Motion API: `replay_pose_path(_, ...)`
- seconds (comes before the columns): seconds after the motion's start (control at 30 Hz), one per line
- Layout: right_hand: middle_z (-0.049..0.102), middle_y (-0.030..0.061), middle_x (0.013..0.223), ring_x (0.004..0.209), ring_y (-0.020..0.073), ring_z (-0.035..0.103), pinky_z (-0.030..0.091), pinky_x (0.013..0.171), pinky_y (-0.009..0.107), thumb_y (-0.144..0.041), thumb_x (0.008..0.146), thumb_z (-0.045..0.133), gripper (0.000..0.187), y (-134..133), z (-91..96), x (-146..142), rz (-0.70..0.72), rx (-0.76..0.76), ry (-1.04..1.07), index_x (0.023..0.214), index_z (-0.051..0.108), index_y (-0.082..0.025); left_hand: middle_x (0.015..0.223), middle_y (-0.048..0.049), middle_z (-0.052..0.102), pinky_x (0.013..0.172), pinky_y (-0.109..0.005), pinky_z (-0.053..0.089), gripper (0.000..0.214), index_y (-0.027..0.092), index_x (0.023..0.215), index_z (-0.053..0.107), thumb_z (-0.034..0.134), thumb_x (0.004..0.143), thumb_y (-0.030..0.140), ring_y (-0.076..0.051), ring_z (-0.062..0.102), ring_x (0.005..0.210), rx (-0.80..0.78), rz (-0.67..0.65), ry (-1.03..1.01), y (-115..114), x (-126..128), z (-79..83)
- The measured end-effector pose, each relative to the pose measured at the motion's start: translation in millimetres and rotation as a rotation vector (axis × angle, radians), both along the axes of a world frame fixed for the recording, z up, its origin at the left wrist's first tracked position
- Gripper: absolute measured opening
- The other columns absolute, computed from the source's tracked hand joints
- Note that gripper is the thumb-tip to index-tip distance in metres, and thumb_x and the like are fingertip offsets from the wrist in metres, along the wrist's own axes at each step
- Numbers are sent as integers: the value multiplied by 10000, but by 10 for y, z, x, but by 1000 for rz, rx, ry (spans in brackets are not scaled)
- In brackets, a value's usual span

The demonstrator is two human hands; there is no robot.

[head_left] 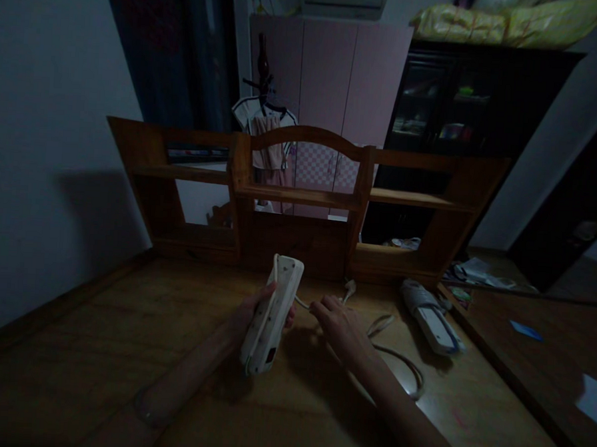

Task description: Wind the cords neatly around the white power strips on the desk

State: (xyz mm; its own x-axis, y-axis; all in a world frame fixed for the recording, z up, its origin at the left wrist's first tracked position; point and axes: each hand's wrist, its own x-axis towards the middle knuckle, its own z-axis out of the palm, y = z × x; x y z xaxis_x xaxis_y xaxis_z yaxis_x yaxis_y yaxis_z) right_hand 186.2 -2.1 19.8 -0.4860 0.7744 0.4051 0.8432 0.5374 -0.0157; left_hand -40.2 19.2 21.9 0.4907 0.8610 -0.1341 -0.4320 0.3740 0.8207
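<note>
A white power strip is held up at a tilt above the wooden desk by my left hand, thumb on one side and fingers behind it. Part of its cord runs lengthwise along the strip. To the right, my right hand pinches the pale cord a short way from the strip. The rest of the cord lies in loose loops on the desk beyond my right wrist. Its plug rests near the back of the desk.
A second power strip, its cord wound around one end, lies at the right of the desk. A wooden shelf unit stands along the back edge. On the lower surface at right are a blue card and white paper.
</note>
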Motion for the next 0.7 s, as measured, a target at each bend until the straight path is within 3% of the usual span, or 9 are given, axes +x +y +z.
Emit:
replay_pose_path(0.2, 581, 28, 862, 826, 191, 503, 324, 784, 312, -169, 907, 536, 56, 72, -5, 9, -29, 147, 46, 905, 573, -212, 841, -136, 705, 553, -268, 534, 438, 96, 940, 674, 594, 816, 508, -205, 675, 660, 151, 197, 202, 119, 28, 9)
replay_pose_path(0.3, 576, 27, 819, 805, 188, 497, 314, 846, 344, -203, 940, 486, 114, 105, -8, 5, -20, 205, 90, 853, 559, -199, 828, -137, 704, 530, -264, 532, 422, 92, 933, 668, 629, 798, 490, -212, 676, 658, 204, 295, 255, 131, 21, 40)
replay_pose_path(0.47, 584, 19, 839, 846, 185, 510, 286, 944, 380, -225, 940, 500, 72, 112, -48, -53, 80, 205, 127, 912, 563, -203, 788, -107, 688, 521, -230, 539, 430, 84, 951, 649, 534, 863, 490, -174, 661, 635, 40, 269, -43, 86, -20, 155)
replay_pose_path(0.6, 589, 32, 869, 834, 175, 522, 362, 777, 289, -249, 948, 486, 97, 50, -14, -94, 119, 101, 124, 916, 563, -201, 766, -81, 659, 575, -198, 558, 408, 82, 999, 620, 438, 926, 441, -129, 640, 614, 39, 323, -348, 144, -153, 233)
replay_pose_path(0.7, 589, 31, 864, 809, 161, 533, 362, 707, 261, -261, 960, 465, 127, 0, 52, -90, 101, 69, 171, 901, 557, -198, 789, -97, 665, 629, -232, 580, 390, 61, 1015, 611, 440, 929, 400, -155, 663, 666, 42, 464, -371, 255, -326, 251)
